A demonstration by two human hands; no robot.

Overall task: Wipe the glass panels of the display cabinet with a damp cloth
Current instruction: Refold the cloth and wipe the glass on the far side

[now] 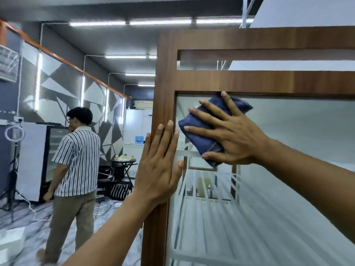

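The display cabinet has a brown wooden frame (pixel 163 83) and a large glass panel (pixel 278 169) that reflects the room. A folded dark blue cloth (pixel 199 135) lies flat against the upper left corner of the glass. My right hand (pixel 230 131) presses on the cloth with fingers spread. My left hand (pixel 159 166) rests flat with fingers apart on the frame's left upright, its fingertips partly over the glass edge. It holds nothing.
A person in a striped shirt (pixel 76 160) stands at the left with their back to me. Beyond are a glass-fronted fridge (pixel 51 150), a tripod with a ring light (pixel 14 135), a small folding table (pixel 124 162) with cups, and cables on the marbled floor.
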